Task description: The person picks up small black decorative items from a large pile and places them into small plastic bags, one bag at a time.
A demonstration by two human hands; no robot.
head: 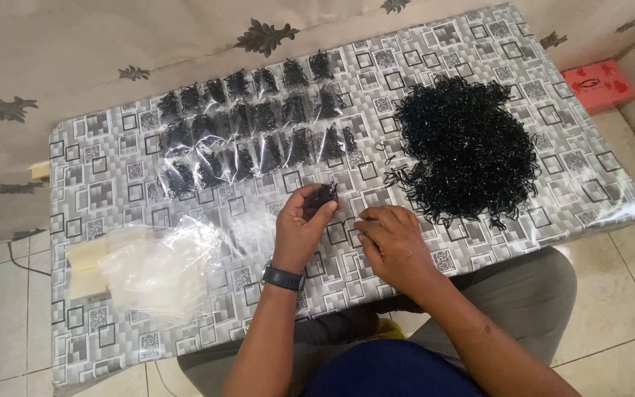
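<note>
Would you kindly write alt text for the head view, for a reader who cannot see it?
A person's left hand holds a small bunch of black elastic bands while the right hand picks at the patterned table. Behind lie rows of filled bags, a loose pile of bands and empty bags.

1. Soft, even daylight around my hands — bright, with no hard shadows.
2. Faint glare on the glossy table cover [479, 242] right of my grip.
3. Edges bend slightly — details look soft.
</note>
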